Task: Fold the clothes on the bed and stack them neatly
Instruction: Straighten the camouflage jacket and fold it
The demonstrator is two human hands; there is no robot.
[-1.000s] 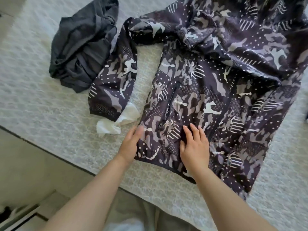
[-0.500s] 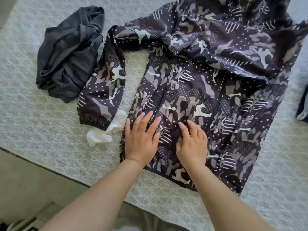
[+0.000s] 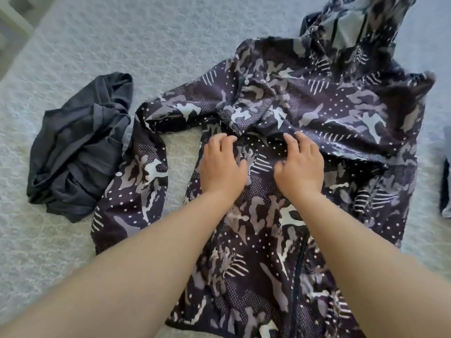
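Note:
A dark camouflage-print jacket (image 3: 329,113) with white dots and stripes lies spread on the bed, its left sleeve (image 3: 136,181) bent down along its side. My left hand (image 3: 220,167) and my right hand (image 3: 301,164) rest palm down on the jacket's chest, side by side, fingers slightly curled against the cloth. Neither hand has lifted any fabric. A crumpled dark grey garment (image 3: 78,154) lies to the left of the sleeve, apart from my hands.
The bed cover (image 3: 122,40) is pale grey with a textured pattern. Another dark piece of clothing (image 3: 445,193) shows at the right edge. The bed's left corner and a strip of floor appear at top left.
Both hands slid up the jacket from its hem to the chest, pressing the cloth flat. My view moved forward over the bed, and the sleeve's white cuff is now hidden behind my left arm.

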